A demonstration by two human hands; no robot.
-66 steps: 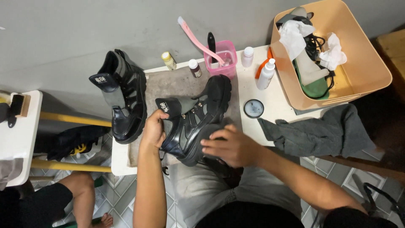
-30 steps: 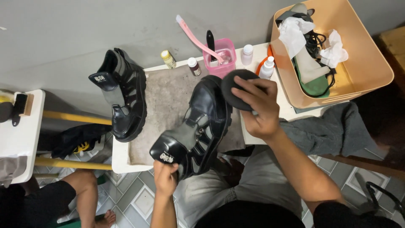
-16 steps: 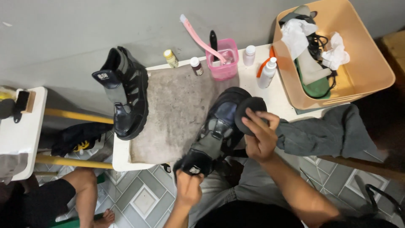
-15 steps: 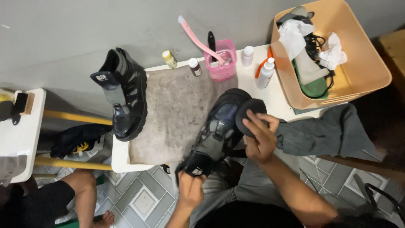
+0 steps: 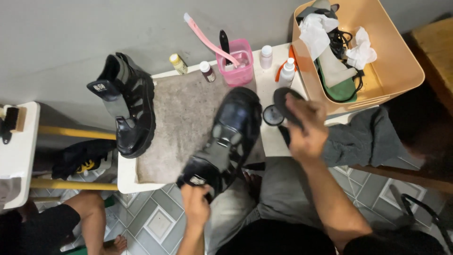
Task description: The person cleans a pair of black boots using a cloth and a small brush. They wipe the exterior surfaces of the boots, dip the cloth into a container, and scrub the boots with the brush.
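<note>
A black chunky boot lies tilted across the front edge of the white table, toe resting on a grey-brown mat. My left hand grips its heel end from below. My right hand holds a dark round pad just right of the boot's toe, over a small round tin. The matching second boot stands on the table's left side, away from both hands.
A pink cup with a pink-handled brush, plus several small bottles, line the wall side. A beige basket of cloths and cords sits at right. A grey cloth lies beside my right hand. Another person's leg is lower left.
My right hand has lifted the dark pad off the boot's toe and moved it right, over the small tin. The boot has shifted slightly up onto the mat.
</note>
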